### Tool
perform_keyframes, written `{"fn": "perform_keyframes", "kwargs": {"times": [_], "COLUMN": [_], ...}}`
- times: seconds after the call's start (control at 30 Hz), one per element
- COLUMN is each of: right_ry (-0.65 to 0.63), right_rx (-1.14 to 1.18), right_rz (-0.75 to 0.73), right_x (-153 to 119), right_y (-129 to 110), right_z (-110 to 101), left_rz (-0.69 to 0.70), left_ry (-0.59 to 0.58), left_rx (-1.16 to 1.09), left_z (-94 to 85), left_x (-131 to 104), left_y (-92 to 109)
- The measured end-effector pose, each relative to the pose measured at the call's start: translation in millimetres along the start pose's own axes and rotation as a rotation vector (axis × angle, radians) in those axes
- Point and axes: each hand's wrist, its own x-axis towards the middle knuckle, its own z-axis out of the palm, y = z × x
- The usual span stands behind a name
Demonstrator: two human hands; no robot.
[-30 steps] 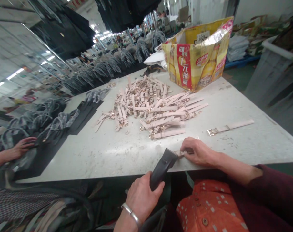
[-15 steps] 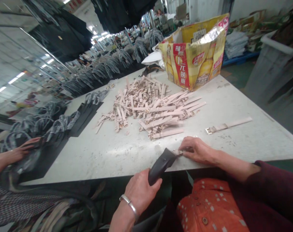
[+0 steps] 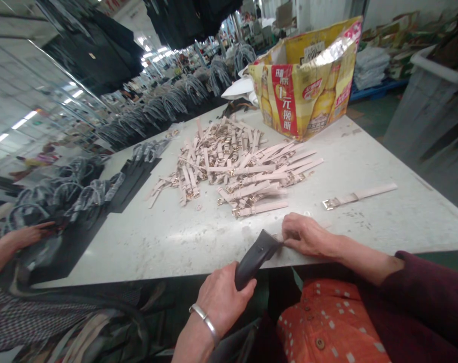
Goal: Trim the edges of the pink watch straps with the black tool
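Observation:
My left hand (image 3: 223,300), with a silver bangle at the wrist, is wrapped round a black strap (image 3: 256,254) that widens to a flat end. That end points up and right over the front part of the table (image 3: 138,252). At its tip, the fingers of my right hand (image 3: 306,236) pinch a small buckle strap, mostly hidden by the fingers. Just beyond my hands lies a pile of pale pink buckle straps (image 3: 247,174). One separate buckle strap (image 3: 359,195) rests flat to the right of the pile.
A yellow beer carton (image 3: 316,96), cut open, stands at the back right. Black pieces with plastic-wrapped handles (image 3: 89,196) line the left side, where another person's hand (image 3: 26,237) reaches in. A large grey bin (image 3: 421,106) is beyond the right edge.
My left hand and the black strap have shifted slightly right and up, closer to my right hand. The other person's hand at the left has moved a little.

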Motion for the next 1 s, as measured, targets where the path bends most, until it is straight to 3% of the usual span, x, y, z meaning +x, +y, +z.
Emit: {"fn": "perform_keyframes", "kwargs": {"times": [0.3,0.57,0.8,1.0], "right_ry": [-0.082,-0.042,0.009,-0.012], "right_rx": [-0.039,-0.162,-0.269,-0.179], "right_rz": [-0.022,0.18,0.269,0.2], "right_x": [1.3,2.3,7.8,7.3], "right_y": [-6.5,-8.0,-4.7,-4.9], "right_z": [-5.6,0.7,12.4,6.6], "left_rz": [0.017,0.012,0.045,0.073], "left_ry": [-0.004,-0.026,-0.04,-0.031], "left_rx": [-0.006,0.005,-0.014,-0.056], "left_z": [3.8,3.0,5.8,10.8], "left_x": [-1.1,-6.0,-5.9,-0.1], "left_y": [-0.6,3.9,5.0,-1.1]}}
